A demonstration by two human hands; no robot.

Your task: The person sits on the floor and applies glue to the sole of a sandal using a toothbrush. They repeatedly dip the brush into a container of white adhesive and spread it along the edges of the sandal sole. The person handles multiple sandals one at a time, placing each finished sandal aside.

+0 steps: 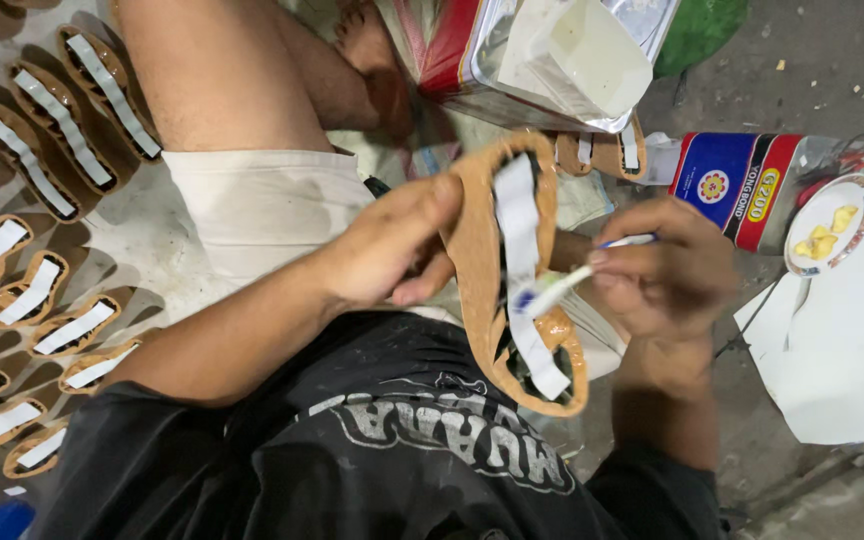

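My left hand point(392, 245) grips a tan shoe insole piece point(477, 240) by its upper edge and holds it up on edge over my lap. A white strip point(519, 240) runs down its length. My right hand point(667, 265) holds a white toothbrush-like brush point(577, 275) whose bristle end rests on the lower part of the piece, where wet glossy glue point(552, 330) shows.
Rows of similar tan pieces with white strips point(42, 250) lie on the floor at left. An open glue tin point(552, 55) stands ahead, a lying can point(752, 185) and its lid point(830, 225) at right, white sheets point(842, 340) beside them. My bare leg point(222, 80) stretches forward.
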